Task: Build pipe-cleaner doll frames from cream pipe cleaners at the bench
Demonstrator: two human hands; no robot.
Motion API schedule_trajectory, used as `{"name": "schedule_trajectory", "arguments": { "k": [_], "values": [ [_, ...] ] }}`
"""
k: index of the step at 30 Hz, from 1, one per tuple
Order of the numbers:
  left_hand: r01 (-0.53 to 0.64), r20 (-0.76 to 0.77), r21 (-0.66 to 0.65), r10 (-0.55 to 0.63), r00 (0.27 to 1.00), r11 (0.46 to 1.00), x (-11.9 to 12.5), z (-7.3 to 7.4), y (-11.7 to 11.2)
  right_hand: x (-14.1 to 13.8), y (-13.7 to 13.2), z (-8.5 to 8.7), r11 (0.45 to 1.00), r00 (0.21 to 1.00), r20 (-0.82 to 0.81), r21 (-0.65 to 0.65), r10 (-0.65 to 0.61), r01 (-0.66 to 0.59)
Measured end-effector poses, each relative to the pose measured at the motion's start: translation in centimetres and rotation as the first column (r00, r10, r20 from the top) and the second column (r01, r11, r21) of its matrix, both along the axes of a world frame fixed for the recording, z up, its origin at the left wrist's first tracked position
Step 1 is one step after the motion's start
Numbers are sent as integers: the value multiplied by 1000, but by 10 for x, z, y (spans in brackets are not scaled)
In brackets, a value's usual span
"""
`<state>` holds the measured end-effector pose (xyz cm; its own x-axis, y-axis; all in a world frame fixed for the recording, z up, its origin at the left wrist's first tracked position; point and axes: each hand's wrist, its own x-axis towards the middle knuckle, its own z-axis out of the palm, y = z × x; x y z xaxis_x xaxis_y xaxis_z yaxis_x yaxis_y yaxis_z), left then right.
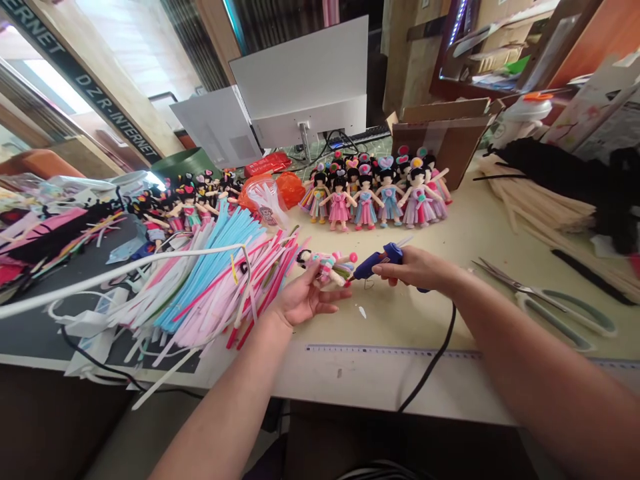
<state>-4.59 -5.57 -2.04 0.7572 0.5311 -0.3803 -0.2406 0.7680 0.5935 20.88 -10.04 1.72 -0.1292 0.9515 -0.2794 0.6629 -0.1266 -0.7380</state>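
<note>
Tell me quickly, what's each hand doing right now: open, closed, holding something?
Left hand: holding a small doll.
Right hand: closed around a blue glue gun.

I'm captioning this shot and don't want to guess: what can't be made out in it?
In the head view:
Held doll: partly covered by the left hand.
Glue gun: handle mostly hidden by the right hand.
Monitor: screen faces away, so its back hides it.
Ruler: numbers too small to read.
Cardboard box: any contents hidden by its front wall.
</note>
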Motion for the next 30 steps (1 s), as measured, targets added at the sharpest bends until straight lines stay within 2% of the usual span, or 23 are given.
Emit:
{"name": "schedule_trajectory", "arguments": {
  "k": [4,9,14,30],
  "values": [
    [10,-32,50,-9,999,999,3,-5,0,0,1,-2,1000,1000,-11,-1,-5,5],
    [12,-6,41,-12,1000,999,8,-9,1,-1,0,-1,1000,1000,9,-6,-19,19],
    [-3,40,30,2,999,1000,10,-5,-1,-2,0,-1,1000,1000,23,-18,-19,20],
    [-1,2,46,1,1000,999,12,-2,-3,-1,-3,0,1000,999,35,6,8,-8]
  ]
}}
